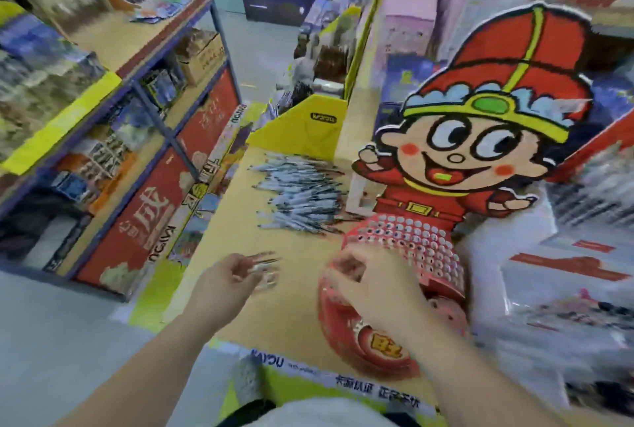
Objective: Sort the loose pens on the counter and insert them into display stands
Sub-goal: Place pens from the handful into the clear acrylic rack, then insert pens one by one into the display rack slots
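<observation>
The slim grey plastic pens (302,196) look light, stiff and slick, so a mid-barrel pinch suits them; the left hand (236,275) grips a few, while the right hand (370,286) curls over the red holed display stand (415,248), though I cannot tell if it holds anything.

The loose pens (302,196) lie on the counter (260,289), left of the display stand (404,248).

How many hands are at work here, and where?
2. The left hand holds a few pens above the counter; the right hand is at the red display stand, fingers curled.
</observation>
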